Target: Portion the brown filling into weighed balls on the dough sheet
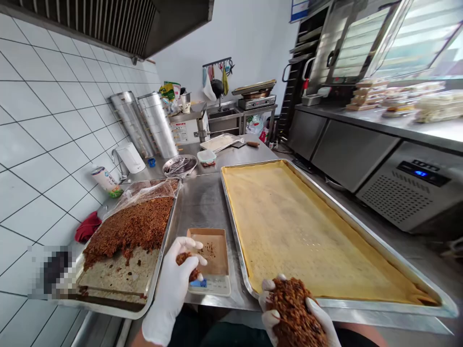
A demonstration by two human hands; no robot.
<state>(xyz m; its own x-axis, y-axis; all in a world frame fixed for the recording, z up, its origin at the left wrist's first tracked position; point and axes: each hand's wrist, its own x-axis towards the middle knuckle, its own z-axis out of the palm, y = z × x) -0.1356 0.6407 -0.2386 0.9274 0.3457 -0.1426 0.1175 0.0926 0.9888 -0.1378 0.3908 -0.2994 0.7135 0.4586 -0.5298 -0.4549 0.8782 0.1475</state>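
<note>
My left hand (175, 277), in a white glove, curls its fingers round a small clump of brown crumbly mixture (188, 265). It hovers over the near left edge of a kitchen scale (217, 285) with a lit blue display. On that scale sits a shallow brown cardboard tray (219, 250) with a few crumbs in it. A much larger lump of brown crumbly mixture (294, 313) fills my gloved right hand (321, 315), at the near edge of a big baking tray (237, 250) lined with a yellowish sheet (289, 221).
At left, a metal tray (139, 313) holds more brown mixture (141, 221), partly under plastic film. Behind it stand a dark-filled bowl (180, 166), a small lidded container (207, 157) and tall metal cylinders (157, 125). A steel counter (361, 120) with packed boxes runs along the right.
</note>
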